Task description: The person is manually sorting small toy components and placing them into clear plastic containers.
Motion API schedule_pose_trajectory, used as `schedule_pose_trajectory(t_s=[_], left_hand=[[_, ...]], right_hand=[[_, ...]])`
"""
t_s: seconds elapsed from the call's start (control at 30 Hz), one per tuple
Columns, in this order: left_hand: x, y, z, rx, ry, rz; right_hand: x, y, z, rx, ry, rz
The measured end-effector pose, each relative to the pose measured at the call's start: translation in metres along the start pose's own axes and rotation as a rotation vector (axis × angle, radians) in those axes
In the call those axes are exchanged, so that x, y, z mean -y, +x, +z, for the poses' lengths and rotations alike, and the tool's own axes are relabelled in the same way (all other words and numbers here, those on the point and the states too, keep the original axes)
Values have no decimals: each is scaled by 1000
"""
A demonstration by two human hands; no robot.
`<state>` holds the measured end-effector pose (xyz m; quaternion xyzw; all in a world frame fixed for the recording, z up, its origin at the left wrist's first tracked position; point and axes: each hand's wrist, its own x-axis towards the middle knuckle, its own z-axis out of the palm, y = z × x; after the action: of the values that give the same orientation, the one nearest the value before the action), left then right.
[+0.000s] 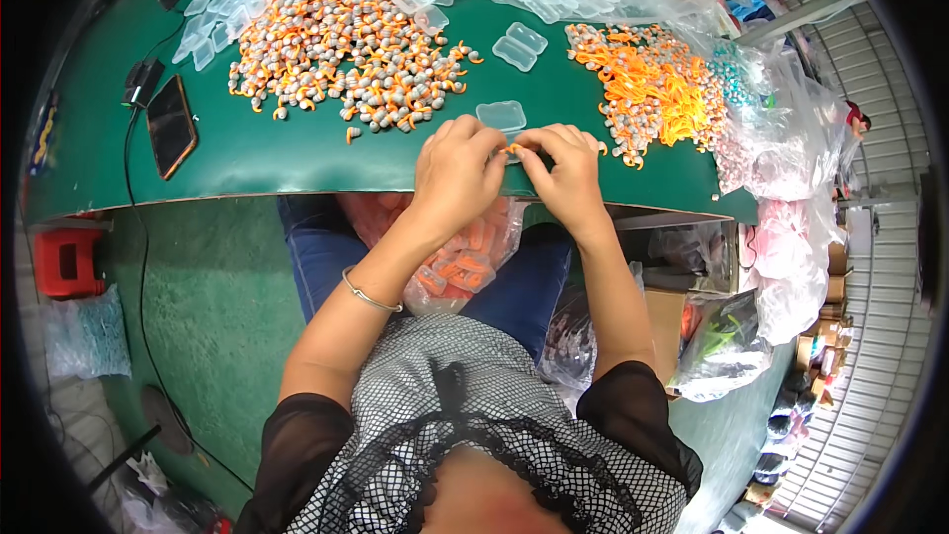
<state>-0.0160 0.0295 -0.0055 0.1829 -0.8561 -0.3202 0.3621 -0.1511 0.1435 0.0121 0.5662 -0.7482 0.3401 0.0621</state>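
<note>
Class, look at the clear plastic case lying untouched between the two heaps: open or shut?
Open: the clear plastic case shows two panels spread side by side on the green tabletop.

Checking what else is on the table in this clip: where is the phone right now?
In the head view, the phone lies on the green table's left side, close to a small black box, left of the big grey-and-orange heap.

box (pixel 501 115): glossy clear plastic | tabletop (pixel 316 166): smooth, sheeny | bangle (pixel 363 298): shiny metal | bag (pixel 803 138): crinkled plastic
</note>
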Motion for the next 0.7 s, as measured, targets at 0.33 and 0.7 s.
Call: schedule_pose_trajectory(t_s=[0.33, 0.7], left_hand=[[1, 1, -2, 41, 50, -23], [3, 1, -4, 81, 89, 53]], right_hand=[[-42, 29, -25, -63, -154, -43], [-123, 74, -68, 201, -744, 371]])
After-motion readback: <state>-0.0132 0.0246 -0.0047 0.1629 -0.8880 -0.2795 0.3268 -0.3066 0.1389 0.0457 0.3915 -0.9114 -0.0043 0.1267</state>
